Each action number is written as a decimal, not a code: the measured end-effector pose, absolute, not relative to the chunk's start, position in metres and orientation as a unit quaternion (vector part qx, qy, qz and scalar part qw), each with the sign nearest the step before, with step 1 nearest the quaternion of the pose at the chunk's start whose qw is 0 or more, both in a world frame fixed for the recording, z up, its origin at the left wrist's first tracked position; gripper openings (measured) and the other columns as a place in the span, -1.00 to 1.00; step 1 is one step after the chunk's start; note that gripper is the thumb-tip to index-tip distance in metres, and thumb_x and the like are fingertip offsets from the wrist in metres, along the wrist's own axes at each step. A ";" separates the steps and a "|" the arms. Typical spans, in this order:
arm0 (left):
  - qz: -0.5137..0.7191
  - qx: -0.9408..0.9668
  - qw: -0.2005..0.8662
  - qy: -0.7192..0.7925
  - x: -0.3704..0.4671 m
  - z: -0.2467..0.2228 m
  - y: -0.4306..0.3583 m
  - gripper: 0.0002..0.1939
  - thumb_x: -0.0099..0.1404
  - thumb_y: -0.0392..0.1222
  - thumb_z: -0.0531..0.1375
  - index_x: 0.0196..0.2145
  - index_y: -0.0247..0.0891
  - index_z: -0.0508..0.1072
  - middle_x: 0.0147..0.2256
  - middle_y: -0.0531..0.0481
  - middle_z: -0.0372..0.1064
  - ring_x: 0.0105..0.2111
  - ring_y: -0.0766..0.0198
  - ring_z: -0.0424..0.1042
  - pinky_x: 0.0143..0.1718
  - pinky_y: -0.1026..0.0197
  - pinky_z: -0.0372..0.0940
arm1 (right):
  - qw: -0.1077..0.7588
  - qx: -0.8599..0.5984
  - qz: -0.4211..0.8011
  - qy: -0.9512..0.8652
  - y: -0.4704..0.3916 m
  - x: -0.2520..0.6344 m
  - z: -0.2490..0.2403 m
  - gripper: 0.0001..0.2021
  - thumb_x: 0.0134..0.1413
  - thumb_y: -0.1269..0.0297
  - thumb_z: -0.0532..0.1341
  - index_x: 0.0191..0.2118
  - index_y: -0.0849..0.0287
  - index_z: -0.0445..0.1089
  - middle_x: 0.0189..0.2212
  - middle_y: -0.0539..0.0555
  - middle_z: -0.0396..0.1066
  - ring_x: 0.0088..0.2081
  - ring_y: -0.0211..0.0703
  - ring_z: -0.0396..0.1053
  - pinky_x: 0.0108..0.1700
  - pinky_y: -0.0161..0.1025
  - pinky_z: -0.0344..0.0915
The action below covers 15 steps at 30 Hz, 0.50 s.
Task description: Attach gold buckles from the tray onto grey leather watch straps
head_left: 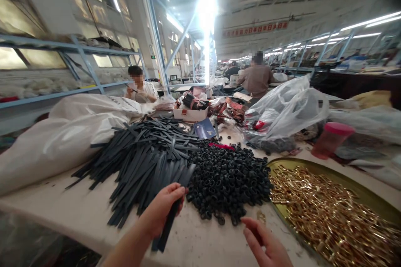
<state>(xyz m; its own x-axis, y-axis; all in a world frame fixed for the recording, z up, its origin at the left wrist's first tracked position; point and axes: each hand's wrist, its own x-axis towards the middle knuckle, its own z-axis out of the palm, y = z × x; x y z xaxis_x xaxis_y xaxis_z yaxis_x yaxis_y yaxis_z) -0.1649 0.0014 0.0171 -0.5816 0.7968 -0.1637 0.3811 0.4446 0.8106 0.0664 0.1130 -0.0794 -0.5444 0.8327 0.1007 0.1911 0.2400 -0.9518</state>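
My left hand (169,206) is closed around black flat strips (171,225), thumb on top, their lower ends hanging over the table. Behind it lies a big pile of similar dark strips (134,171). My right hand (265,244) is at the front of the table, fingers a little apart, with nothing visible in them. Just beyond its fingertips is a heap of small black loops (230,179). A gold buckle (261,217) lies on the table close to that hand. To the right, an oval gold tray (283,208) bears many shiny gold buckles (332,208).
A white sack (72,129) rests along the left side. Farther back are a white box (191,114), a dark blue booklet (204,128), clear plastic bags (288,108) and a pink-lidded jar (332,139). Two people (140,85) (257,76) sit beyond the table.
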 end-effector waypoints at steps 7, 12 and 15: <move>0.473 0.190 0.627 0.589 -0.056 -0.008 -0.006 -0.71 -0.06 0.00 0.16 -0.47 -0.27 0.23 -0.68 0.17 0.16 -0.75 0.51 0.09 -0.73 0.44 -0.06 | 0.251 -0.338 0.766 -0.486 0.108 0.042 -0.042 -0.69 -0.07 0.00 0.15 -0.44 0.18 0.20 -0.70 -0.15 0.11 -0.67 -0.42 0.03 -0.62 -0.41 -0.05; 0.453 0.139 0.682 0.557 -0.039 -0.019 -0.008 -0.69 -0.12 -0.02 0.18 -0.45 -0.27 0.27 -0.66 0.15 0.23 -0.75 0.48 0.15 -0.75 0.41 -0.01 | 0.227 -0.370 0.780 -0.450 0.107 0.059 -0.048 -0.70 -0.11 0.06 0.18 -0.51 0.17 0.12 -0.73 -0.17 0.09 -0.70 -0.45 -0.02 -0.64 -0.42 -0.12; 0.459 0.134 0.700 0.530 -0.032 -0.021 -0.012 -0.69 -0.08 -0.06 0.18 -0.40 -0.31 0.31 -0.65 0.11 0.26 -0.74 0.47 0.19 -0.74 0.41 0.00 | 0.217 -0.379 0.782 -0.444 0.104 0.066 -0.050 -0.71 -0.12 0.08 0.18 -0.53 0.16 0.11 -0.74 -0.18 0.08 -0.70 -0.46 -0.02 -0.65 -0.42 -0.13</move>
<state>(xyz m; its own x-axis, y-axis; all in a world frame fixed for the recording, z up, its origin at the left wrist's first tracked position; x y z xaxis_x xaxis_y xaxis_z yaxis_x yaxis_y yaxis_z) -0.0323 -0.0117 -0.0209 0.0168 0.7846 -0.6198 -0.5000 0.5434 0.6743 0.0658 0.1036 -0.0497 -0.6183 0.6766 -0.3998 -0.0041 -0.5115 -0.8593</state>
